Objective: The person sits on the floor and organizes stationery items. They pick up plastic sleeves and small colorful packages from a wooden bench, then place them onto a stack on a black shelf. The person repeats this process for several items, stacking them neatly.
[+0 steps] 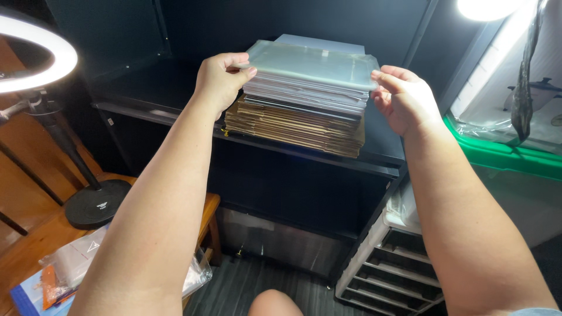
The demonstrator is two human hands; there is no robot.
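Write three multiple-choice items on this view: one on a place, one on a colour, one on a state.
1. Where does the stack rest?
A. on the black shelf
B. on the floor
C. on the wooden table

2. What colour is the stack's lower part?
A. green
B. gold-brown
C. red

3. What is the ring light doing?
A. lying flat
B. switched off
C. glowing

Answers: 1 A, the stack sits on the dark shelf; 2 B, gold-brown sheets lie under the clear sleeves, which the left hand and right hand grip at the edges; 3 C, its ring shines white.
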